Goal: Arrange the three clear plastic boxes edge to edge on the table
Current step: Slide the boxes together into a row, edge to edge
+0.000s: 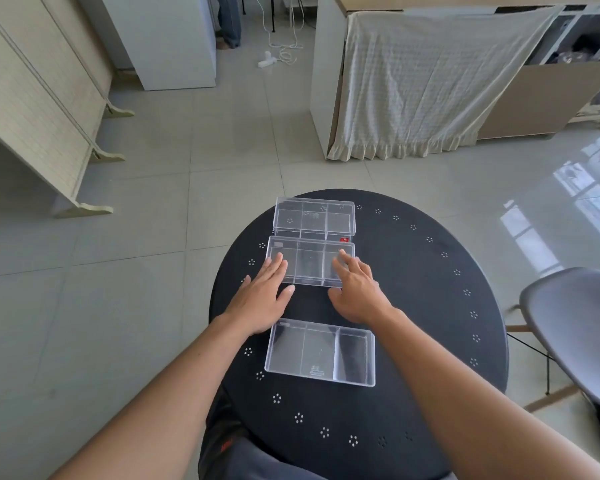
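Note:
Three clear plastic boxes with inner dividers lie in a column on the round black table (430, 306). The far box (314, 218) touches the middle box (309, 261) along their long edges. The near box (321, 353) lies apart, with a gap of bare table between it and the middle box. My left hand (262, 299) rests flat with its fingers on the middle box's left end. My right hand (355, 287) lies with spread fingers on that box's right end. Neither hand grips anything.
A grey chair (575, 337) stands close to the table's right side. A cloth-draped cabinet (430, 84) is across the floor at the back right, a beige folded frame (39, 109) at the left. A white cable lies on the tiled floor.

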Demonstrator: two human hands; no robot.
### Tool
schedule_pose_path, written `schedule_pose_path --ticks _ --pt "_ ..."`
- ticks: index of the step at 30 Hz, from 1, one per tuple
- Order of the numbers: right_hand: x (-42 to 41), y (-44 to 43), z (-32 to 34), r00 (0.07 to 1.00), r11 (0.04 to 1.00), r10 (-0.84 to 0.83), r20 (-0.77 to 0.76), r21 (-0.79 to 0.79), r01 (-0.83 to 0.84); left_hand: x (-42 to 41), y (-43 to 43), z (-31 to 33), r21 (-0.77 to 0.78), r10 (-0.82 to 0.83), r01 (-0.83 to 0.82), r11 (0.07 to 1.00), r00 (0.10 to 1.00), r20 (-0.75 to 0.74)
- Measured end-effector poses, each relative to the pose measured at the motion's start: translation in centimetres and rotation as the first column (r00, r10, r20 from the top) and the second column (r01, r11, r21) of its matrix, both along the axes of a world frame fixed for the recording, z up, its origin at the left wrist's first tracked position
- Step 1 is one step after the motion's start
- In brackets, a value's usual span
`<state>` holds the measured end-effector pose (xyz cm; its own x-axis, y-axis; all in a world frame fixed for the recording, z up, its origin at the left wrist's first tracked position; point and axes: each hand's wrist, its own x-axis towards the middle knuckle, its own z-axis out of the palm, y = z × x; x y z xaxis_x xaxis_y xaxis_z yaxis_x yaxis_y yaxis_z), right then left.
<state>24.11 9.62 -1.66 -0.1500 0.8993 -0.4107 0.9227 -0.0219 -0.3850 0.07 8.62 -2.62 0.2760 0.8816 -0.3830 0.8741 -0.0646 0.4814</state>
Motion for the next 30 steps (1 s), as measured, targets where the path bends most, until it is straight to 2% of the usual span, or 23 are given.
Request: schedule_pose_path --ticks 7,14,21,26,30 --pt "0.3 -5.9 -0.4 0.999 0.999 -0.024 -0.047 0.045 0.026 -0.7 -6.5 -0.6 0.105 -0.078 0.078 0.991 0.997 -0.009" --pt "1.2 -12.3 -1.5 1.0 0.992 -0.002 -0.003 0.126 0.003 0.3 -11.8 -2.2 0.146 -0.1 0.11 0.983 0.992 -0.079" --pt "0.9 -14.8 -3.3 0.995 0.964 0.082 0.054 0.25 -0.093 0.5 -11.9 -3.0 0.151 -0.097 0.127 0.98 0.977 -0.189" --pt "0.3 -13.6 -3.9 0.993 0.973 0.094 0.072 0.207 -0.107 0.4 -10.5 -2.8 0.154 -0.082 0.122 0.981 0.967 -0.243" --pt "-0.6 -12.3 -3.8 0.983 0.973 0.1 0.157 0.192 -0.129 0.5 -9.1 -2.8 0.158 -0.065 0.111 0.981 0.959 -0.275"
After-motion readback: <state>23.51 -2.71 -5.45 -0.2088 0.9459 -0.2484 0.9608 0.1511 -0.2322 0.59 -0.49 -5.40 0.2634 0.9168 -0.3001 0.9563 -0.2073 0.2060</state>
